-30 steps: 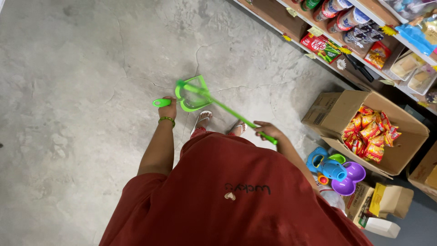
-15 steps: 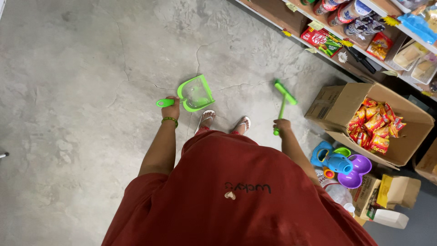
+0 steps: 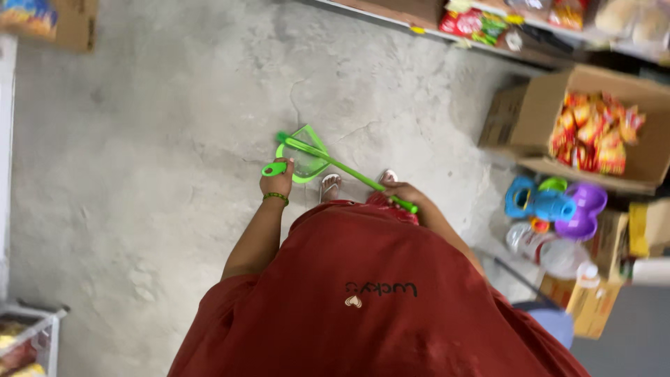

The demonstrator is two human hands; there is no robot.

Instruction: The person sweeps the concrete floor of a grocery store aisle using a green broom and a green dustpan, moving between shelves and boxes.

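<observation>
1. While the left hand (image 3: 276,183) has its grip wrapped tight on the green dustpan (image 3: 301,160) handle, low over the concrete floor (image 3: 139,139), the right hand (image 3: 399,194) is clenched round the green brush (image 3: 342,167).
2. Best kept: pan lip flat on the floor, brush drawn in short strokes toward it.
3. Count: one dustpan, one brush, one open cardboard box of snack packets (image 3: 593,129), two sandalled feet (image 3: 329,186).
</observation>
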